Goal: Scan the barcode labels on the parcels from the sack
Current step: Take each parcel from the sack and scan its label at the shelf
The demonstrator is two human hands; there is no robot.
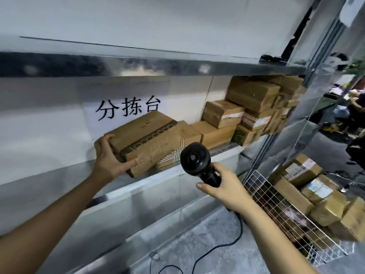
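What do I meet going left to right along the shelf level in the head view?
Left hand gripping the tilted parcel → black scanner held by the right hand → stacked cardboard boxes on the shelf → wire basket of parcels, lower right.

Parcel: brown cardboard box, taped, tilted on metal shelf edge. Barcode scanner: black, corded, head facing the parcel.
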